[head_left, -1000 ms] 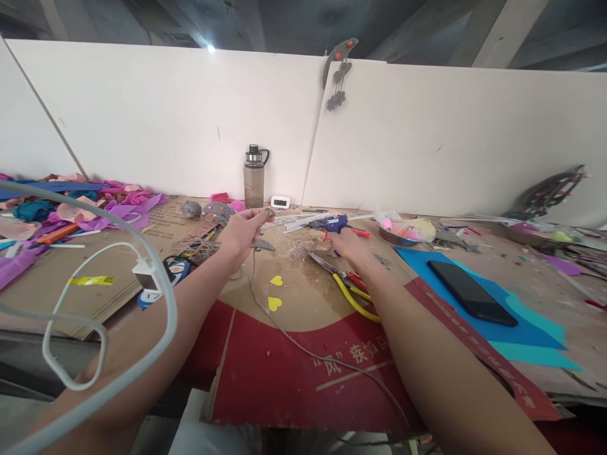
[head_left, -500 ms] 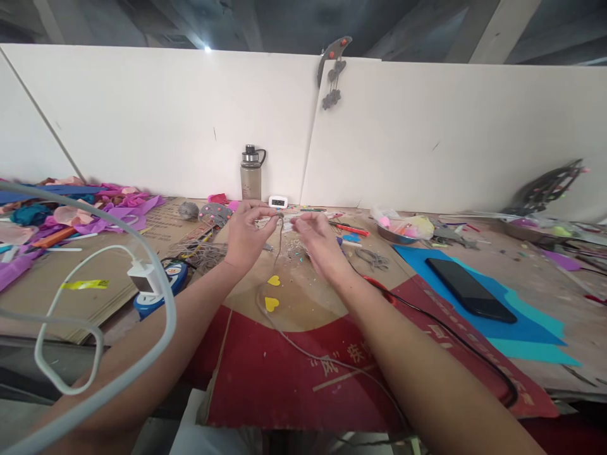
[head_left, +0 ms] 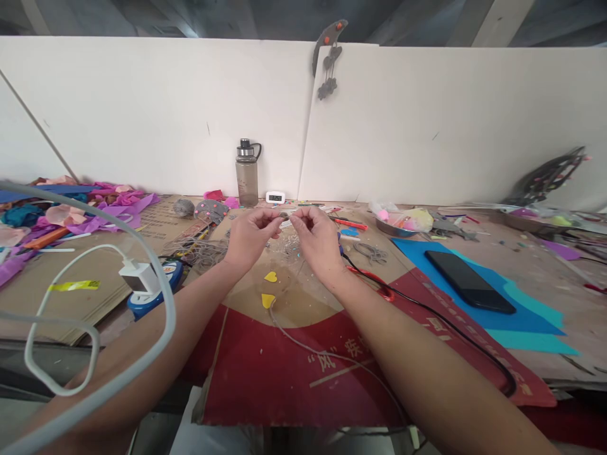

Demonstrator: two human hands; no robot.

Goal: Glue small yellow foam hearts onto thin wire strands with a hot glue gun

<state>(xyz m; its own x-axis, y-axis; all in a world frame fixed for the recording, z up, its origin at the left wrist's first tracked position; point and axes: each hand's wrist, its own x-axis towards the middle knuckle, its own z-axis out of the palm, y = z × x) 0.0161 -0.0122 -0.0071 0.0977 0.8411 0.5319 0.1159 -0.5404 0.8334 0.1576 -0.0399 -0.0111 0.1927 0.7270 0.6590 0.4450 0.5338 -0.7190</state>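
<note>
- Pinching a small greyish piece point(head_left: 284, 215) between thumb and forefinger of the left hand point(head_left: 253, 237), fingertips narrowed on it, just above the middle of the tabletop point(head_left: 535, 272), toward the back edge.
- Holding the right hand point(head_left: 318, 243) just beside, thumb and forefinger drawn close together at the same piece; cannot tell whether gripping it too.
- Having both forearms stretched over a red and tan cardboard sheet point(head_left: 265, 366) at the tabletop's front edge.
- Seeing two yellow hearts point(head_left: 270, 277) below the hands, on the tan part of the cardboard, one nearer its front edge.
- Tracing a thin grey cord point(head_left: 327, 355) from beside the nearer heart toward the cardboard's front edge.
- Making out red loop handles point(head_left: 386, 291) past the right forearm, partly hidden by it, with a black cable point(head_left: 467, 337) running toward the cardboard's right edge.
- Having a tangle of grey yarn point(head_left: 206, 253) near the left hand, and a blue tape measure point(head_left: 173, 275) closer to the front edge.
- Facing a water bottle point(head_left: 246, 177), upright, and a small white clock point(head_left: 275, 198) near the tabletop's back edge.
- Noticing a black phone point(head_left: 469, 281) on a blue sheet point(head_left: 413, 250), right of the cardboard.
</note>
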